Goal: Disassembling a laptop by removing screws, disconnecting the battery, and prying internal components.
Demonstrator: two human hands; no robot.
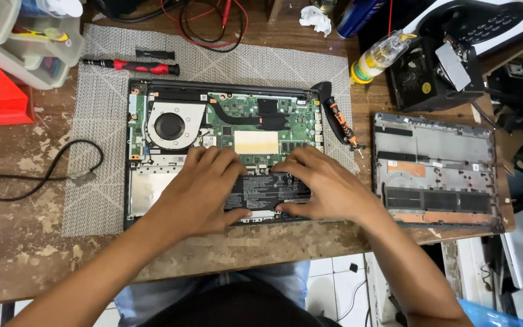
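Left hand [198, 191]: palm down on the left end of the black laptop battery [267, 192], fingers spread flat toward the mainboard; grip released, nothing grasped.
Right hand [328, 184]: palm down on the right end of the same battery, fingertips pressing at its upper edge; grip likewise released.
Laptop battery: flat, black, labelled, lying in the lower bay of the opened laptop [146, 200], just below the green mainboard [246, 121].
Opened laptop: bottom side up on a grey woven mat [92, 121] on the worn wooden worktop [13, 230].
Cooling fan [171, 126]: round, at the upper left of the chassis, a copper-dark heat pipe running right from it.
Bottom cover [437, 169]: removed, lying inside-up to the right of the laptop, apart from it.
Orange-and-black screwdriver [340, 124]: between laptop and cover.
Red-and-black screwdriver [131, 65]: on the mat beyond the laptop.
Yellow-capped bottle [379, 56]: lying tilted at far right of the mat.
Black cable [37, 175]: looping at the left.
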